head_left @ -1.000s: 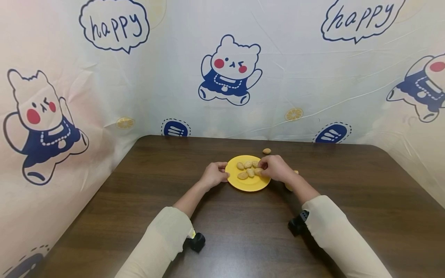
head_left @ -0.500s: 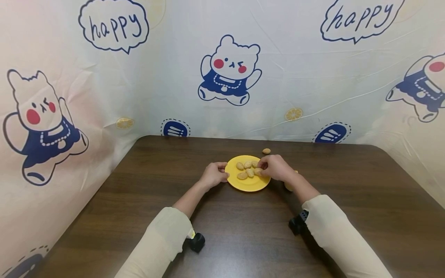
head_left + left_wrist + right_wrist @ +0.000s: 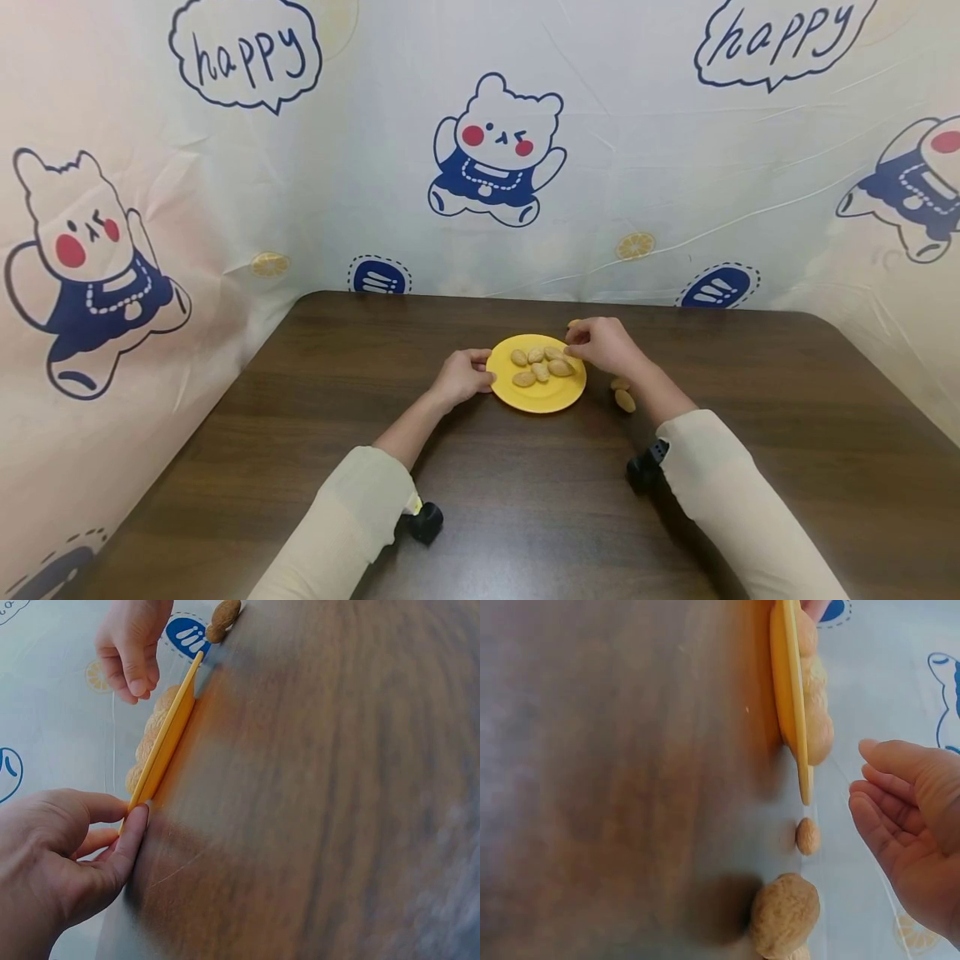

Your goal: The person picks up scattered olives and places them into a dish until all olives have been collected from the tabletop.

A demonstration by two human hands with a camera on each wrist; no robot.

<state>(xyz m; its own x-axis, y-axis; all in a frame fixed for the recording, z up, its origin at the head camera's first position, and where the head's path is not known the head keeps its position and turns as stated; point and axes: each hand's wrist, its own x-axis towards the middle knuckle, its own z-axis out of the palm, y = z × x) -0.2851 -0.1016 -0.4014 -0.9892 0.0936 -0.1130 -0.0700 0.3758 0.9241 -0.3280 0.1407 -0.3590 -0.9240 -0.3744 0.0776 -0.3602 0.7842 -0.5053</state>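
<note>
A yellow plate (image 3: 536, 402) lies on the table and bears several tan, oval nuts that look in-shell (image 3: 560, 367). At its left rim my left hand (image 3: 459, 379) holds on, thumb and fingers pinching the edge in the left wrist view. My right hand (image 3: 606, 346) hovers just off the plate's right rim, fingers loosely bent with nothing between them in the right wrist view. Behind its fingertips a loose nut (image 3: 573, 322) shows only in part. Under the right wrist lie two more nuts, the nearer one (image 3: 625, 401) in full sight and the other (image 3: 619, 384) partly covered.
The dark wooden table (image 3: 480, 500) runs back to a printed cloth (image 3: 337, 183) hanging behind and at both sides. A small black camera (image 3: 426, 523) sits at the left wrist, another black camera (image 3: 645, 471) at the right.
My right hand has left a nut on the plate, with its fingers now apart from it, and has moved slightly up and right towards the loose far nut. My left hand stays in place.
</note>
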